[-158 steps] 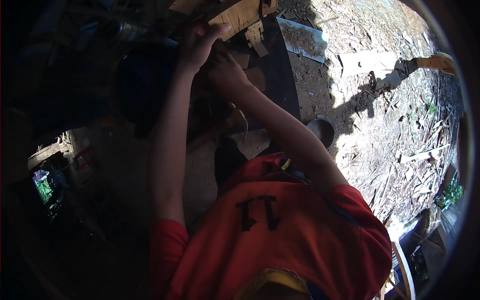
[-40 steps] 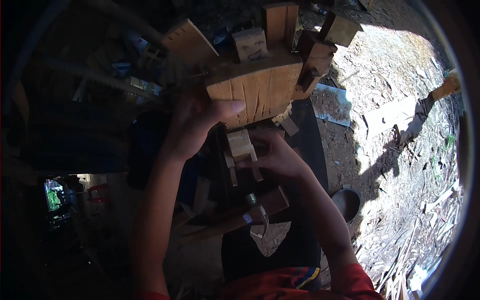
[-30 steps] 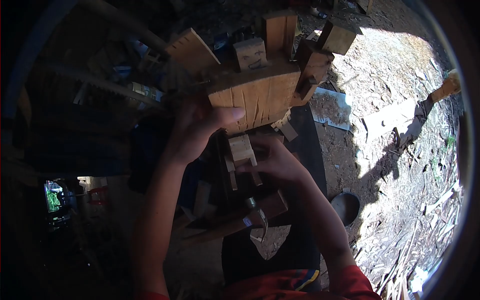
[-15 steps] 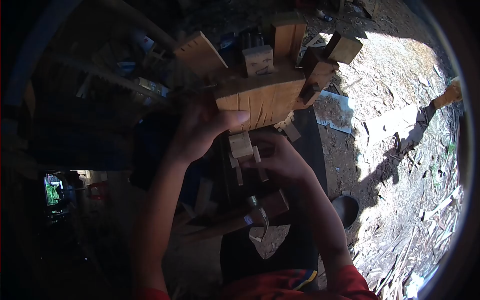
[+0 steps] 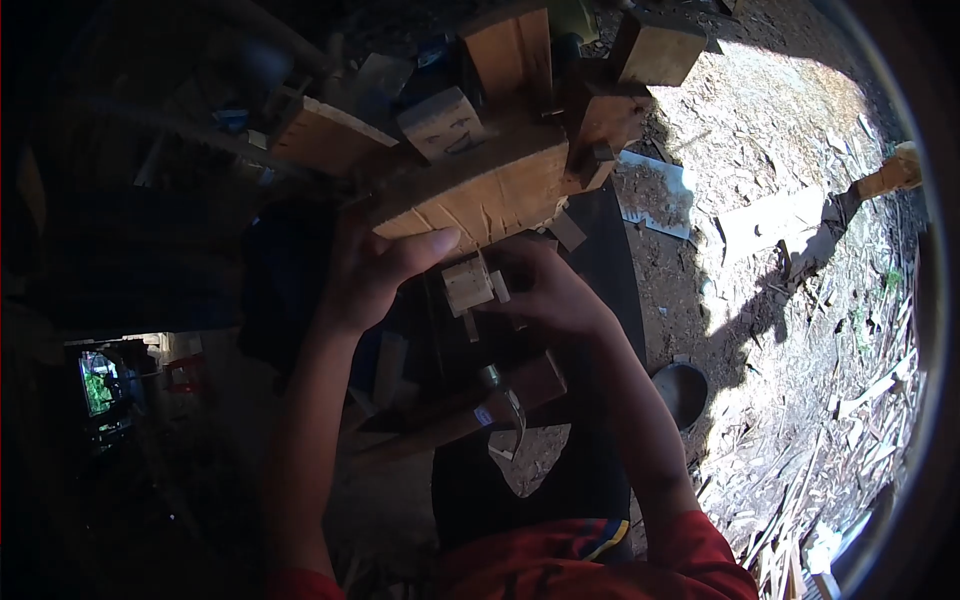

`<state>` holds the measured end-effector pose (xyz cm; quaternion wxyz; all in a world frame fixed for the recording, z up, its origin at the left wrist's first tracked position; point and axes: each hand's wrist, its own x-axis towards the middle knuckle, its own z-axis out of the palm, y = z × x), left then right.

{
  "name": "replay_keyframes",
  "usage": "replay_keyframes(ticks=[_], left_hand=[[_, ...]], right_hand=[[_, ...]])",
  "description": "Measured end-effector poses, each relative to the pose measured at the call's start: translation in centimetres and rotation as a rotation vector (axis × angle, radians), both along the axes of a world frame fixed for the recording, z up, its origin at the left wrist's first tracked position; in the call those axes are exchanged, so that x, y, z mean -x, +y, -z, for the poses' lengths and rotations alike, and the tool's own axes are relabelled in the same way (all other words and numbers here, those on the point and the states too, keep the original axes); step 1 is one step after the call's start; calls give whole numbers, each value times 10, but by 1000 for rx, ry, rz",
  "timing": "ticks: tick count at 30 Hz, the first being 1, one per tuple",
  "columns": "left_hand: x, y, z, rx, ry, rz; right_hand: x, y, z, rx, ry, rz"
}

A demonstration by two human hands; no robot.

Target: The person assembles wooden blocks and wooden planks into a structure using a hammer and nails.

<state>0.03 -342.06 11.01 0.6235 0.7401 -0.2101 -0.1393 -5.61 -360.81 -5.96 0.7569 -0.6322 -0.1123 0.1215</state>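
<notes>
My left hand (image 5: pixel 375 275) is closed on the left end of a thick wooden board (image 5: pixel 500 190), its thumb pressed on the cracked near face. Joined to or lying against this board are a pale block with dark drawn marks (image 5: pixel 443 122), upright wood pieces (image 5: pixel 510 55) and stacked blocks (image 5: pixel 605 125) at the right. Below the board hangs a small pale block (image 5: pixel 467 285) with thin strips on it. My right hand (image 5: pixel 560 290) curls its fingers around the right side of that small block; its fingertips are partly hidden.
Across my lap a claw hammer head (image 5: pixel 512 400) lies by a brown length of wood (image 5: pixel 540 385). A dark bowl (image 5: pixel 680 395) sits on the ground at the right, near a pale flat sheet (image 5: pixel 655 195). Wood chips and sticks litter the sunlit ground (image 5: pixel 790 420).
The wooden board with its attached pieces has shifted left and tilted, its left end lower. Both hands moved left with it. The small pale block has turned a little.
</notes>
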Motion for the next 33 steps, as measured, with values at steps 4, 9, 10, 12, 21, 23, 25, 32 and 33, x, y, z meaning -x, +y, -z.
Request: replay_keyframes(ticks=[4, 9, 10, 12, 21, 23, 25, 32, 33], left_hand=[[9, 5, 6, 13, -58, -36], [16, 13, 12, -20, -71, -76], [17, 14, 13, -24, -82, -81], [20, 15, 18, 22, -56, -102], [23, 17, 23, 74, -86, -89], [24, 15, 23, 77, -88, -89], [24, 14, 22, 70, -85, -86], [25, 16, 24, 50, -83, -131], [24, 19, 26, 49, -67, -120]], right_hand=[[5, 0, 3, 106, -60, 59], [13, 0, -8, 180, -114, 124], [16, -1, -12, 207, -139, 143], [20, -8, -16, 275, -144, 129], [30, -16, -15, 1003, -109, 519], [26, -14, -7, 1050, -142, 543], [20, -21, -5, 1140, -238, 452], [10, -58, 0, 970, -539, 296], [13, -63, -4, 953, -511, 295]])
